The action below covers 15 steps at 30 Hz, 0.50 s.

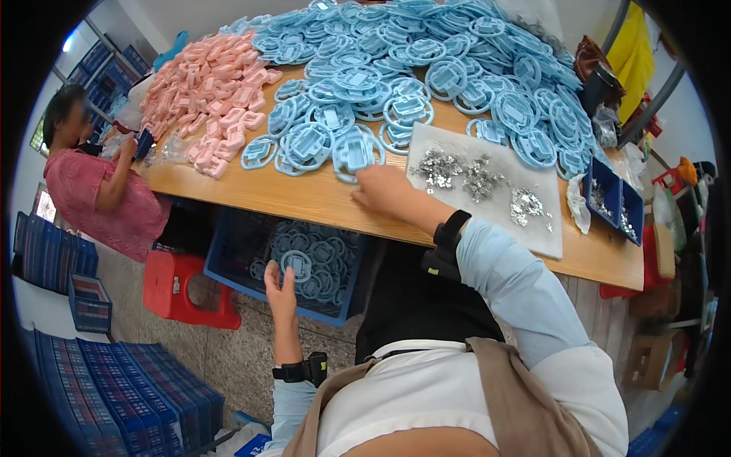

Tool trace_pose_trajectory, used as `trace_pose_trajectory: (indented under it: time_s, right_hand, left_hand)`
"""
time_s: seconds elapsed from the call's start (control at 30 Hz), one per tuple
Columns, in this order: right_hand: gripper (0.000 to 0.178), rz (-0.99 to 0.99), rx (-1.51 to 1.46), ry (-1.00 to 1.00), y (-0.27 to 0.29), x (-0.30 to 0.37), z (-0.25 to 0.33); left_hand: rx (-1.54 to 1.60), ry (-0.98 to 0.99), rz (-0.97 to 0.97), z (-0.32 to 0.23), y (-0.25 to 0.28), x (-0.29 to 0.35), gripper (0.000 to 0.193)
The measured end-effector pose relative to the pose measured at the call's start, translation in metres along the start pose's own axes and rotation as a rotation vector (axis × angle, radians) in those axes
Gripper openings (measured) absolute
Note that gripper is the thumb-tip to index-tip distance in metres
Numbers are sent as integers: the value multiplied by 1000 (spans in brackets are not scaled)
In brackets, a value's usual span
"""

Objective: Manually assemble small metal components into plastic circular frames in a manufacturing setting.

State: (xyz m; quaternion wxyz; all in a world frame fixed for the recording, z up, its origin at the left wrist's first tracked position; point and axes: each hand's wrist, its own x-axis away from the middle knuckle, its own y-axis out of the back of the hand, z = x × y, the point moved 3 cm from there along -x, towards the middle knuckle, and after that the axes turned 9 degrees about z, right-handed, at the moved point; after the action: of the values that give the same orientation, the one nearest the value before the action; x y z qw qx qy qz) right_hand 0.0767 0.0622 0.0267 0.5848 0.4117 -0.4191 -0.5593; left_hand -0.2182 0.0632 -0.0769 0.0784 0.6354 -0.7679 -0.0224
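Observation:
My right hand (392,196) is at the table's front edge, its fingertips closed on the near edge of a light blue round plastic part (355,151). Lower and to the left, my left hand (282,295) hovers over a blue crate (329,317), thumb and fingers apart. By its fingertips is another light blue round part (296,264), apparently loose; whether they touch cannot be made out. Inside the crate lie several similar ring-shaped parts (324,255). Right of my right hand, a white board (495,156) bears three heaps of small shiny metal pieces (481,181).
A large pile of light blue parts (426,49) covers the back of the wooden table (297,189), beside pink plastic parts (202,84). Blue bins (614,199) stand at right. A red stool (183,293) is left of the crate. Another person (103,179) works at far left.

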Motion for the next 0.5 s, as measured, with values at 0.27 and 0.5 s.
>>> trace_pose_trajectory:
  time_s: [0.27, 0.5]
  right_hand:
    - [12, -25, -141, 80, -24, 49, 52]
    - [17, -192, -524, 34, -1, 70, 23]
  left_hand:
    - [-88, -194, 435, -35, -106, 33, 43]
    - [477, 241, 426, -55, -142, 31, 30]
